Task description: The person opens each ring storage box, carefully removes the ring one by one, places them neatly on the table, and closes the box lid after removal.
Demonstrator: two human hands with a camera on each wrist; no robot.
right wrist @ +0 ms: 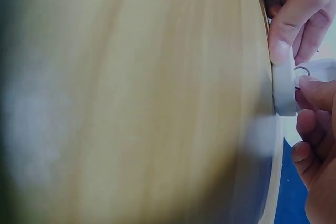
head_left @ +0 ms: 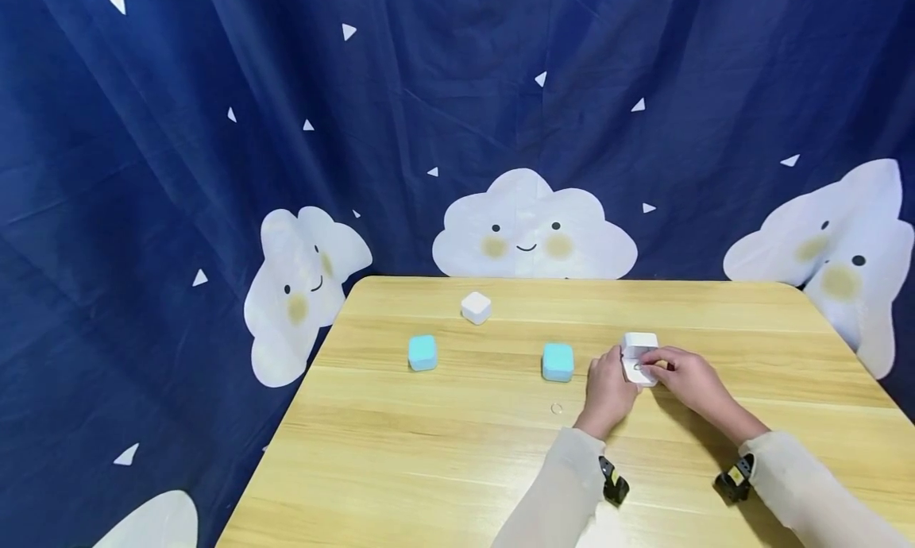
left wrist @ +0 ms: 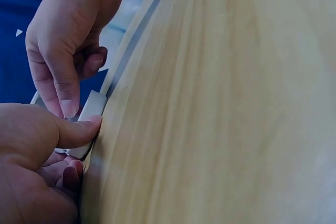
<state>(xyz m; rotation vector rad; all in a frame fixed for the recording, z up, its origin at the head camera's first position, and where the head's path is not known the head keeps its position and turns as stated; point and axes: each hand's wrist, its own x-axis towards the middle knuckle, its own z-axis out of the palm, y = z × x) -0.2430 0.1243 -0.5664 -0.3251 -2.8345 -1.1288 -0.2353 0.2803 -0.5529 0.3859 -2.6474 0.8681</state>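
A small white ring box [head_left: 639, 341] stands on the right part of the table with its lid raised. My left hand [head_left: 610, 387] grips it from the left side; in the left wrist view the thumb [left wrist: 79, 131] presses on the box's white base [left wrist: 93, 106]. From the right, my right hand [head_left: 689, 375] reaches into the box and pinches a thin ring [right wrist: 302, 68] between thumb and fingertips. The ring stands upright just over the base in the right wrist view, its lower part hidden by the fingers.
Another thin ring [head_left: 557, 408] lies on the wooden table [head_left: 400, 468] left of my left forearm. Two closed light-blue boxes, one near [head_left: 557, 362] and one farther left [head_left: 422, 353], sit beyond it. A closed white box [head_left: 476, 307] is near the back edge, before a blue curtain [head_left: 400, 135].
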